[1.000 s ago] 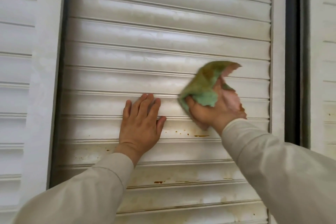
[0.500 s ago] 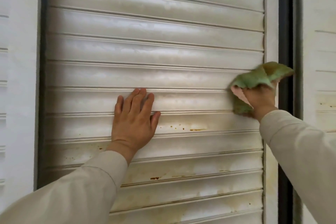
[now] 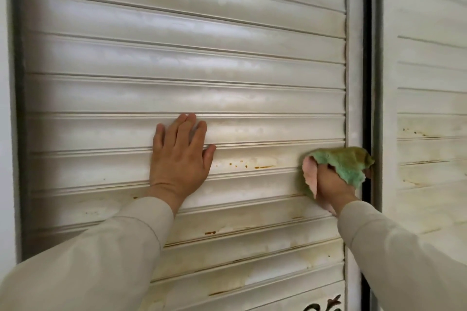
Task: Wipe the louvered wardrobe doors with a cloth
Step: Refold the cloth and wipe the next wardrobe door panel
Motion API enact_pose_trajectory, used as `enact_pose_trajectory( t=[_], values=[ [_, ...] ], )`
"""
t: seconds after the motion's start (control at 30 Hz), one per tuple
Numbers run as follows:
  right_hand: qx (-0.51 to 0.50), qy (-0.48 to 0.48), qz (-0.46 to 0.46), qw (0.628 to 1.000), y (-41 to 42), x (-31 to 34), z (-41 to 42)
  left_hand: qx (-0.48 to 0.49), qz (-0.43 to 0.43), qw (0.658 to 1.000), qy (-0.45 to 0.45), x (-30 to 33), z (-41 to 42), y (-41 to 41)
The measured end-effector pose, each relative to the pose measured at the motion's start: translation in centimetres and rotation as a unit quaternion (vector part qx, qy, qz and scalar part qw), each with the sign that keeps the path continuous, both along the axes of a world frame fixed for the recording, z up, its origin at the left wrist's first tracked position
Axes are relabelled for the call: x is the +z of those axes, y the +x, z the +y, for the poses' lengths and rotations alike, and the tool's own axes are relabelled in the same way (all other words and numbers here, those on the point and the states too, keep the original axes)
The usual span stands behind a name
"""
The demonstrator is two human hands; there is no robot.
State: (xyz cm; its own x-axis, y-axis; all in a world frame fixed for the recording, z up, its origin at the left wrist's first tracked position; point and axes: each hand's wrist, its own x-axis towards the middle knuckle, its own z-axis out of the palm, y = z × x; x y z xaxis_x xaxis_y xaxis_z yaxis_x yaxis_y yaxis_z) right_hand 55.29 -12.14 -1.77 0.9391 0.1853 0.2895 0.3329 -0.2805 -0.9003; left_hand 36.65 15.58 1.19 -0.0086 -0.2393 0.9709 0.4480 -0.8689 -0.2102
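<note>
We face the louvered wardrobe door (image 3: 182,63), its pale slats running crosswise between upright frame rails. Our left hand (image 3: 179,156) lies flat on the middle slats, fingers straight. Our right hand (image 3: 331,184) presses a green and pink cloth (image 3: 346,163) against the slats' right end, at the frame rail (image 3: 353,58). Rusty brown specks (image 3: 255,166) and yellowish stains mark the lower slats.

No legible text or labels anywhere.
</note>
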Motion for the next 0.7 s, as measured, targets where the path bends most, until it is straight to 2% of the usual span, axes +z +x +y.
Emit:
enact_pose_trajectory(
  t=[0.17,0.23,0.27,0.3,0.37,0.43,0.47,0.53,0.57,0.63,0.7],
  values=[
    [-0.022,-0.031,-0.022,0.999,-0.3,5.3,-0.1,0.000,0.002,1.000,-0.003,-0.1,-0.2,0.3],
    [-0.054,-0.056,-0.074,0.994,0.2,6.6,1.3,0.004,0.003,1.000,-0.005,-0.1,-0.2,0.3],
    [-0.072,-0.093,-0.086,0.989,0.5,6.9,2.2,0.005,0.004,1.000,-0.006,0.0,-0.2,0.3],
    [-0.080,-0.090,-0.067,0.991,1.3,6.6,2.8,0.005,0.005,1.000,-0.007,0.0,-0.3,0.3],
    [-0.093,-0.048,-0.047,0.993,7.9,4.0,4.4,0.006,0.008,1.000,-0.009,0.0,-0.3,0.2],
    [-0.087,-0.011,-0.010,0.996,5.6,3.4,5.4,0.008,0.012,1.000,-0.011,-0.1,-0.3,0.2],
    [-0.091,0.004,-0.012,0.996,1.1,4.1,5.6,0.010,0.014,1.000,-0.013,0.0,-0.3,0.3],
    [-0.091,-0.088,-0.063,0.990,-3.0,4.5,6.5,0.014,0.015,1.000,-0.015,0.0,-0.4,0.4],
    [-0.103,-0.098,-0.093,0.985,-4.2,4.2,7.2,0.014,0.011,1.000,-0.014,0.0,-0.4,0.4],
    [-0.102,-0.042,-0.146,0.983,-6.1,3.3,7.7,0.010,0.008,1.000,-0.009,0.0,-0.3,0.3],
    [-0.096,0.007,-0.144,0.985,-6.3,2.7,7.7,0.003,0.012,1.000,-0.004,0.0,-0.3,0.1]
  ],
)
